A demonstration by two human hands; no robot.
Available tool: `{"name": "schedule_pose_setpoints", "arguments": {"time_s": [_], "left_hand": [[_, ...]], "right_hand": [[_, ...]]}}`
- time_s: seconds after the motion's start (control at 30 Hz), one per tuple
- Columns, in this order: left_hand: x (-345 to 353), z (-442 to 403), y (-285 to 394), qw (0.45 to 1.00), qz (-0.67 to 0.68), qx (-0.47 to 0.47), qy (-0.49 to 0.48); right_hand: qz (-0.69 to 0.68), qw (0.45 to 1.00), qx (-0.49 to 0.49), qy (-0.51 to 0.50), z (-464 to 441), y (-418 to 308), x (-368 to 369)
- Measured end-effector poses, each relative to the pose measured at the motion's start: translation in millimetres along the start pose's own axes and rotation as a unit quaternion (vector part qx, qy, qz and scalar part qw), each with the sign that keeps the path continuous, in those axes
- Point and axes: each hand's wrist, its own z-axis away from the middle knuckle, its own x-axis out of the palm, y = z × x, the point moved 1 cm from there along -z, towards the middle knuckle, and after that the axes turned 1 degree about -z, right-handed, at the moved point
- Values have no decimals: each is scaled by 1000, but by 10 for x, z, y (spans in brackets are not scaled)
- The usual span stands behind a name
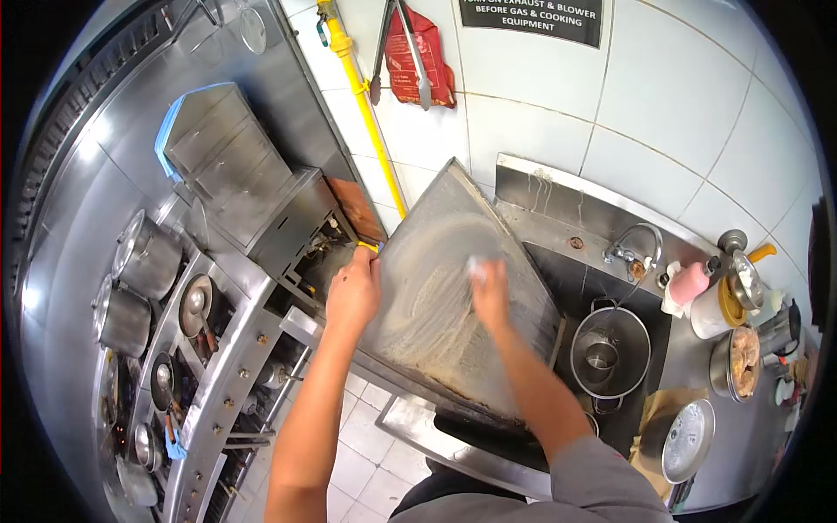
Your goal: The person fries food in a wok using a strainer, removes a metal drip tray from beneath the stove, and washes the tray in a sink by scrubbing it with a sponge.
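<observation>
And here's the big metal sheet [427, 322], tilted across the sink [656, 321], its face streaked with swirling smears! The left hand [353, 292] is curled tight around its left edge, a bit of yellow poking out by the fist, too small to name. Over on the face, the right hand [491, 292] pinches a small pale pad [475, 264], blurred, right against the metal. Just beside, a pot [629, 329] sits in the sink below the tap [649, 229], and a pink bottle [689, 283] stands near on the tabletop [741, 440].
</observation>
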Motion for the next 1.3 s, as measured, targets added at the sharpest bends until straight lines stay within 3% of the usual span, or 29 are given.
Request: {"name": "schedule_pose_setpoints", "arguments": {"time_s": [0.03,0.1,0.17,0.23,0.27,0.3,0.33,0.4,0.53,0.6,0.63,0.7,0.77,0.8,0.87,0.93,1.0,1.03,1.1,1.17,1.23,1.27,1.3], "left_hand": [[-20,5,16,1000,1,1,1],[-42,0,50,1000,9,-16,-9],[-28,-38,25,999,34,-30,-22],[-35,-33,-32,997,54,-45,-26],[-40,-30,-50,997,65,-36,-20],[-44,-20,-57,996,78,-28,-14],[-47,-13,-56,997,66,-24,-18],[-33,1,-75,997,77,-18,-7],[-67,-1,-75,996,84,-32,-22],[-77,19,-95,996,82,-31,-18],[-80,54,-111,996,77,-32,-20],[-78,112,-129,997,55,-42,-21],[-100,61,-94,996,76,-51,-12],[-132,70,-61,995,82,-59,-15],[-157,65,-56,992,101,-73,-6],[-100,7,-142,990,117,-84,2],[4,-67,-321,961,260,-40,88],[-70,-79,-332,959,262,-45,97],[-311,-60,-303,922,364,-42,123],[-696,16,-214,926,356,-26,120],[-996,74,-225,972,180,41,146],[-1167,109,-199,993,80,-3,88],[-1146,115,-292,993,81,-3,90]], "right_hand": [[194,978,-72,37,-424,-332,-187],[91,995,-43,-6,-584,-828,125],[-107,987,64,-102,-142,-1398,489],[55,964,-232,-113,415,-1740,363],[55,964,-235,-113,701,-1490,398],[-94,985,-85,-118,961,-952,422],[-237,962,67,-120,1044,-601,346],[46,992,-99,-60,283,-666,-33],[90,990,-102,-29,-228,-1435,277],[38,961,-237,-138,107,-1984,333],[37,960,-238,-142,14,-1814,386],[60,985,-157,-41,-379,-1254,406],[63,997,-41,-7,-865,-1174,304],[63,997,-49,-8,-851,-1189,349],[107,981,-158,-20,-515,-1199,441],[-47,965,-222,-132,242,-1417,436],[14,924,-234,-303,751,-1774,169],[14,920,-241,-310,676,-1628,149],[54,945,-162,-279,406,-1144,84],[33,952,-187,-239,-51,-1689,-22],[10,959,-203,-199,-351,-2275,12],[39,910,-307,-274,-367,-2534,163],[67,844,-408,-343,-348,-2680,298]]}}
